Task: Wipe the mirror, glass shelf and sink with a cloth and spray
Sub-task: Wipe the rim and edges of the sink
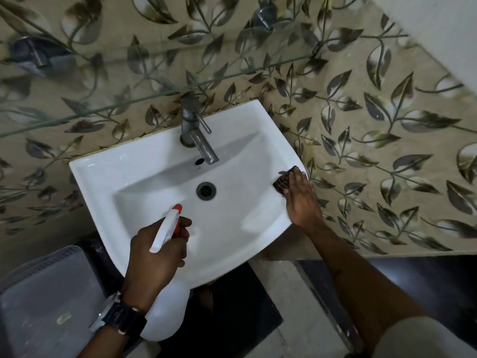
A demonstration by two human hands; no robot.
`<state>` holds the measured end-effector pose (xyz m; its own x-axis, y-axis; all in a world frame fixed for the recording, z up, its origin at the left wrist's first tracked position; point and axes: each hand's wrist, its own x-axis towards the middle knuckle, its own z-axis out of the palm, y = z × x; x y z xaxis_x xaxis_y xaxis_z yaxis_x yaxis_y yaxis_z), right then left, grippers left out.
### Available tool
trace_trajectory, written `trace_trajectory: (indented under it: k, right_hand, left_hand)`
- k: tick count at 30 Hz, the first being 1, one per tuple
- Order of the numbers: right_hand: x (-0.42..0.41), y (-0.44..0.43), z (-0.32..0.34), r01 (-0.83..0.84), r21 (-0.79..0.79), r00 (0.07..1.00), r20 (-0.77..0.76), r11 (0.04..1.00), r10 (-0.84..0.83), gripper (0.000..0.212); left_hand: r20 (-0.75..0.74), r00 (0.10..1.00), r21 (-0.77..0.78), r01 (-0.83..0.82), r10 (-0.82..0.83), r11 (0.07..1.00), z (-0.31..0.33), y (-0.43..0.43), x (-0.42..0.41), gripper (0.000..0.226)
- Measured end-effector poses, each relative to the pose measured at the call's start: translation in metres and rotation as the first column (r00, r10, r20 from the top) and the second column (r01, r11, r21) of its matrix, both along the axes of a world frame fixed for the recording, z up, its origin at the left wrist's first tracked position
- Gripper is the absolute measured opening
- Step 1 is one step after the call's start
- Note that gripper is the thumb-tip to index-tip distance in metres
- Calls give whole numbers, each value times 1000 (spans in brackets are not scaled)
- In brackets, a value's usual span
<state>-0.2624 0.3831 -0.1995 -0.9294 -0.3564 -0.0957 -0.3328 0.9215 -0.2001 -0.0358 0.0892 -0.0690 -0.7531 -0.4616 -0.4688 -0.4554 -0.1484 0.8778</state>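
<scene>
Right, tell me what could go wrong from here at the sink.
1. The right hand presses the cloth at the very edge of the right rim of the sink; the cloth may slip off.
2. The left hand aims the spray bottle towards the tap; mist could reach the glass shelf above it and leave streaks.

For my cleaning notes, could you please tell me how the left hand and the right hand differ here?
The left hand grips the spray bottle, fingers curled round it; the right hand presses a dark cloth flat. The left hand is over the front edge of the sink, the right hand on its right rim. The left wrist wears a watch; the right wrist is bare. Both work at the sink.
</scene>
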Motion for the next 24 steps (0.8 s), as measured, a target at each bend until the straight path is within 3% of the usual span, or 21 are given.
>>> trace_trajectory:
  k: [7, 13, 15, 21, 24]
  right_hand:
    - [-52, -16, 7, -51, 54, 999, -9, 997, 51, 65]
    - [-119, -60, 2, -148, 71, 989, 3, 986, 148, 62]
    - [-140, -86, 5, -156, 76, 988, 19, 985, 155, 61]
    - [-203, -138, 16, -256, -8, 965, 50, 967, 256, 63]
    - [-214, -154, 15, -216, -81, 974, 58, 973, 221, 62]
  left_hand:
    - [18, 999, -1, -33, 33, 999, -2, -7, -21, 36]
    - [47, 994, -1, -101, 101, 995, -9, -15, -37, 50]
    - [43, 992, 2, -121, 121, 993, -9, -17, -41, 45]
    - [101, 980, 8, -173, 172, 985, -16, -24, -39, 40]
    - [125, 974, -5, -192, 191, 981, -16, -25, -36, 40]
